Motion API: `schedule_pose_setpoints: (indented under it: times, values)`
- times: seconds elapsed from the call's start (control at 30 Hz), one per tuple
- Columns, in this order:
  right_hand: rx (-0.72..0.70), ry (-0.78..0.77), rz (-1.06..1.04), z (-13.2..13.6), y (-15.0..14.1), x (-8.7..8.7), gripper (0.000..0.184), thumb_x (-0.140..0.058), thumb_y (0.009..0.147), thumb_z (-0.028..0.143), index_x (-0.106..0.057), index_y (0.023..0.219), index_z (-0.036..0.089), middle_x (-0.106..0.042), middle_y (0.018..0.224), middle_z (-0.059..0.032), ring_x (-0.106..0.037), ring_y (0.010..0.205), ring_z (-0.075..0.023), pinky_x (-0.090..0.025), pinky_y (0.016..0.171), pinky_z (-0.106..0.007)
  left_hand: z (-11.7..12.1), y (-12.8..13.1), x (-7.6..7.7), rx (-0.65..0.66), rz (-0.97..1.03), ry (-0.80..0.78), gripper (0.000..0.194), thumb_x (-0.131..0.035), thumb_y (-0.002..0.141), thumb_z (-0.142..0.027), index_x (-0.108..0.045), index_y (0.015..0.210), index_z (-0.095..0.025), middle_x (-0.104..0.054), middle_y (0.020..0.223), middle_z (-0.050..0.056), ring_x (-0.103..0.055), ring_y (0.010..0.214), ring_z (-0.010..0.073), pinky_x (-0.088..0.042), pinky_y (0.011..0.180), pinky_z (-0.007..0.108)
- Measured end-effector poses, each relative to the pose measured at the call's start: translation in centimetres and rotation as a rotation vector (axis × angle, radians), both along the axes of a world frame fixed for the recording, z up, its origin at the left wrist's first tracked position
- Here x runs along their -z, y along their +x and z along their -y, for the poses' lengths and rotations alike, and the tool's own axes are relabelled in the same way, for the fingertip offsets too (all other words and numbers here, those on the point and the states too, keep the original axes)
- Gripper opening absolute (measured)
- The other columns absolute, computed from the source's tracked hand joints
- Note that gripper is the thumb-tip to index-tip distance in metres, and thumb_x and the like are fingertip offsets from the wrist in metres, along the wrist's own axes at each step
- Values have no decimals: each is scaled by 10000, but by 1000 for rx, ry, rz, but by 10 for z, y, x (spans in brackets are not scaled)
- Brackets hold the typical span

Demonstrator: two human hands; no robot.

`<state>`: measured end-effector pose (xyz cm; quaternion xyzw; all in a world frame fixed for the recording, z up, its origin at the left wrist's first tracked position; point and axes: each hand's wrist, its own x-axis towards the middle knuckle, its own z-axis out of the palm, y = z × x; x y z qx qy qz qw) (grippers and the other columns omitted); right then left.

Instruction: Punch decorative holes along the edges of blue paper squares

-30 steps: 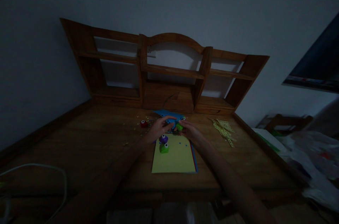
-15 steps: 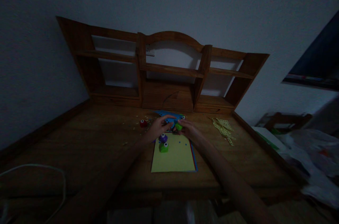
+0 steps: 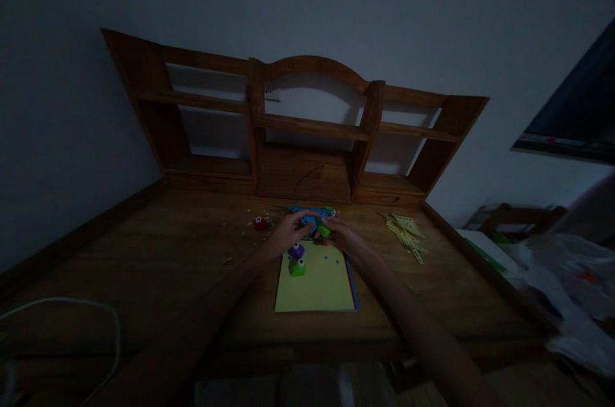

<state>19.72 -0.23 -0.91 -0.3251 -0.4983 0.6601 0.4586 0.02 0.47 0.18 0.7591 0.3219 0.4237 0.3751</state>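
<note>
Over the far end of a pale yellow sheet (image 3: 314,295), my two hands are close together. My right hand (image 3: 342,234) is closed around a small green craft punch (image 3: 323,230). A blue sheet of paper (image 3: 307,220) with holes lies between my hands. My left hand (image 3: 287,234) pinches its near left part between thumb and fingers; the exact contact is dim. On the yellow sheet stand a purple punch (image 3: 296,251) and another green punch (image 3: 298,268), each with a round white eye. A red punch (image 3: 260,224) sits on the desk left of my left hand.
Yellow perforated paper strips (image 3: 406,234) lie at the right on the wooden desk (image 3: 192,247). Tiny paper bits surround the red punch. A wooden shelf unit (image 3: 307,128) rises behind. A white cable (image 3: 72,300) curves at lower left; plastic bags (image 3: 571,266) are at far right.
The blue sheet's far left edge has dropped slightly, and the green punch in my right hand is turned a little. Both hands stay in nearly the same place.
</note>
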Motion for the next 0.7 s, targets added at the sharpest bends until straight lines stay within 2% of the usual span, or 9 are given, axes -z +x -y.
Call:
schedule_pose_setpoints:
  times: [0.3,0.7]
  values:
    - [1,-8,11,1,0,-1,270,-769,743,430,-663,818,193,-683,775,-21,-613,677,-163,-450,632,-275,0,0,1,-31,-13,19,330,-594,885,-358,-652,1164,-192,-704,979,59,-650,881,214,-523,776,321]
    - [-1,-5,6,1,-1,-2,266,-763,746,429,-664,806,189,-686,773,-22,-604,646,-155,-444,620,-282,-3,1,7,-19,-26,21,333,-574,897,-370,-643,1165,-185,-694,1041,71,-658,836,199,-524,747,303]
